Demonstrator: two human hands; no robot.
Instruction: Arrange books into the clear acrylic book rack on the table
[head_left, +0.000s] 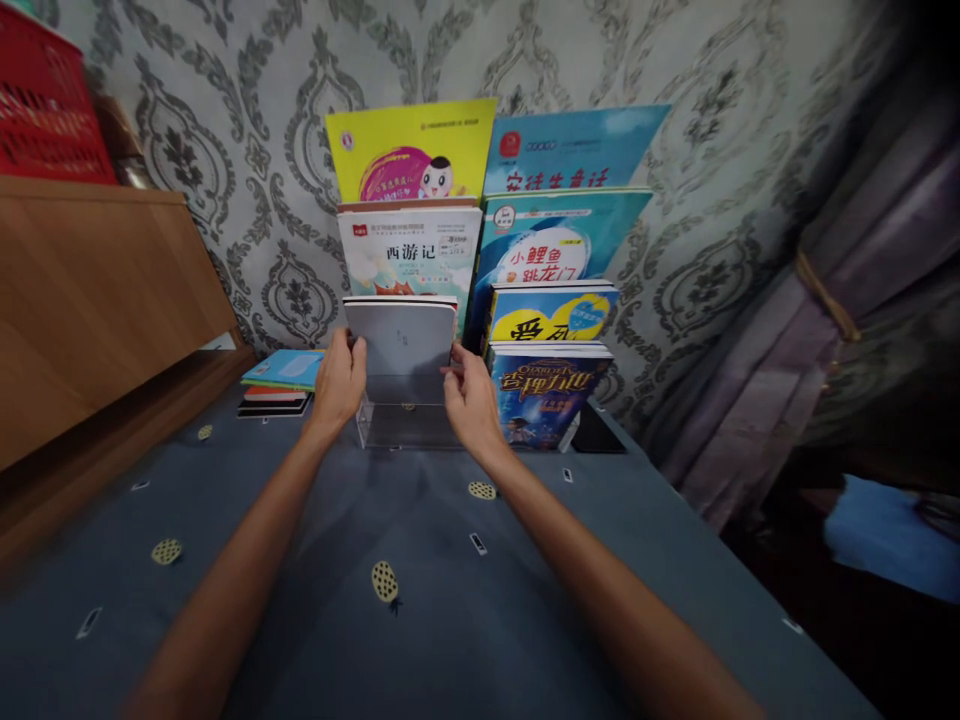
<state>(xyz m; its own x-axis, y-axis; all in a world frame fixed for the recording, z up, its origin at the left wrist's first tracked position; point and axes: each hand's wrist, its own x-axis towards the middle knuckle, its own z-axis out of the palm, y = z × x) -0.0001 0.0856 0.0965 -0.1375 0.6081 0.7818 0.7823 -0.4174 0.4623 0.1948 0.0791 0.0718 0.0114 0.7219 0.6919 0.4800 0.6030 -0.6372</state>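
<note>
A grey-covered book stands upright in front of me, with more page edges showing behind its top. My left hand is closed on its left edge, thumb towards the front cover. On the opposite edge, my right hand grips with its fingers partly hidden behind the book. The book's lower end is at a clear plastic stand. Behind it rise a white book and a yellow book. Right beside my right hand, a dark blue book stands in the front tier of another column.
Blue-green and yellow-blue books fill the right column. A small pile of books lies at left near a wooden cabinet. A dark flat object lies at right. A patterned cloth covers the table; a curtain hangs right.
</note>
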